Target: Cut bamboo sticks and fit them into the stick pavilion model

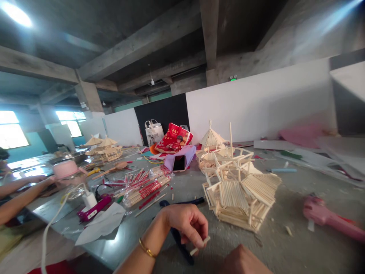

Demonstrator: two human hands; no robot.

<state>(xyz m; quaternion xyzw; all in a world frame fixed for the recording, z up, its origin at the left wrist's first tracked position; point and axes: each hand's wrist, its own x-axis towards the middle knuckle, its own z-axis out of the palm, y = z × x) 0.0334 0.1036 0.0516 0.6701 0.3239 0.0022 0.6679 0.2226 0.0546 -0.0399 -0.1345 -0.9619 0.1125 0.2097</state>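
Observation:
My left hand [188, 224], with a gold bracelet [146, 249] at the wrist, is closed with a short piece of wooden stick [200, 246] pinched in its fingertips. Beneath it on the table lies a dark blue-handled tool [178, 241], partly covered by the hand; its kind is unclear. My right hand [245, 260] shows only as a blurred part at the bottom edge, and its fingers are hidden. Just beyond both hands stands a pavilion-like model of wooden sticks [239, 194], with a pointed roof [211, 137] at its back.
Bundles of wooden sticks in plastic [146, 188] lie left of centre, before a phone [179, 163] and a red bag [173, 139]. A pink glue gun [327, 217] rests at right. At left are a purple power strip [94, 208], white paper [104, 224] and another person's arms [25, 194].

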